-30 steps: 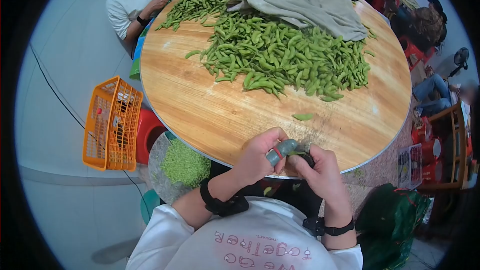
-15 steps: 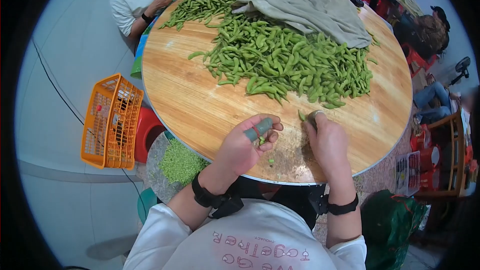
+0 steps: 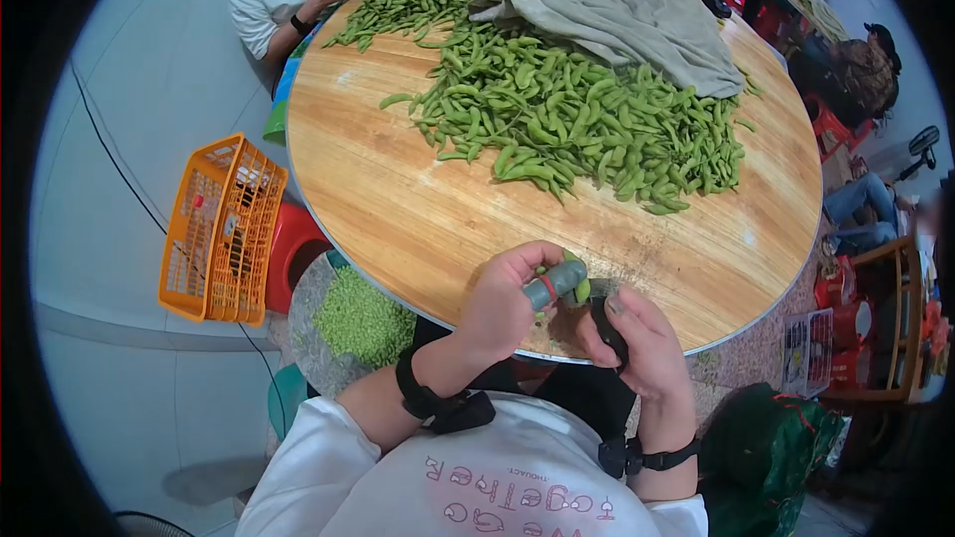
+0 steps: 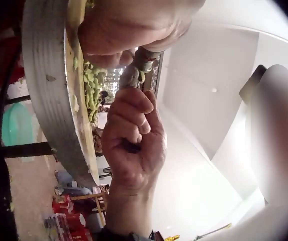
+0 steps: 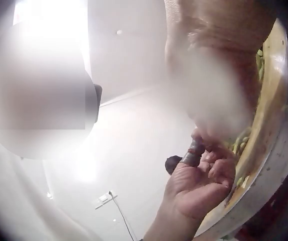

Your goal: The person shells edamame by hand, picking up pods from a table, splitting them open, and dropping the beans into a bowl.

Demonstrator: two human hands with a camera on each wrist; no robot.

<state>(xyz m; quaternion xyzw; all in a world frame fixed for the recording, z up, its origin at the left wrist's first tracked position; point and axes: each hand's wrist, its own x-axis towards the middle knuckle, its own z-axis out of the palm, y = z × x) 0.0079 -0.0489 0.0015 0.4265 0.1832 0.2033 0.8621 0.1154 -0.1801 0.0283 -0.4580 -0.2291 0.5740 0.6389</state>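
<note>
In the head view my left hand (image 3: 497, 310) pinches a green pod (image 3: 582, 288) beside its thumb, which wears a grey-green cover (image 3: 553, 285) with a red band. My right hand (image 3: 652, 348), just to the right, grips a dark-handled tool (image 3: 609, 333) whose metal end is close to the pod. Both hands are over the table's near edge. A large heap of pods (image 3: 587, 119) lies beyond them. The left wrist view shows my right hand (image 4: 134, 135) with curled fingers, close to the thumb cover (image 4: 145, 59). In the right wrist view my left hand (image 5: 199, 188) is partly covered.
A grey cloth (image 3: 637, 15) covers part of the heap. Shelled beans (image 3: 363, 323) lie low at the left, near an orange basket (image 3: 221, 229) and a red stool (image 3: 293, 254). A green bag (image 3: 766, 457) stands at the right. Another person (image 3: 288, 0) sits across the table.
My right hand has come back from near the heap towards my left hand. My left hand, more relaxed half a second ago, now pinches a pod. The single pod lying on the table is gone.
</note>
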